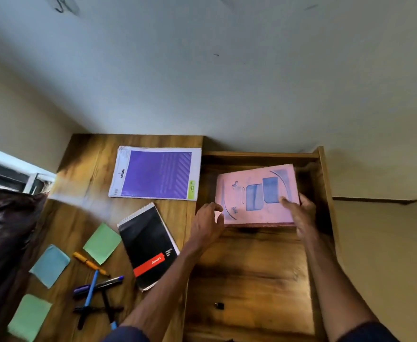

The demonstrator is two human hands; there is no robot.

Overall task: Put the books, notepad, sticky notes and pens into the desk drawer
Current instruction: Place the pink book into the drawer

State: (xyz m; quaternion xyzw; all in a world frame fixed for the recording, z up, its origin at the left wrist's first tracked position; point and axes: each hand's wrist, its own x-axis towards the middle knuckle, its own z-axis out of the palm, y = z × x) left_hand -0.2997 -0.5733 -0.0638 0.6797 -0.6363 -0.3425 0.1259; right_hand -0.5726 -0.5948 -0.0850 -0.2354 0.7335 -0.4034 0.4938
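Both hands hold the pink book (256, 193) inside the open drawer (251, 267). The left hand (206, 223) grips its near-left corner with curled fingers; the right hand (301, 211) pinches its right edge.

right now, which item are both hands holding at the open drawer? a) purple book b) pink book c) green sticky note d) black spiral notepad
b: the left hand and right hand grip the pink book at its near corners, while the purple book and black notepad lie on the desk.
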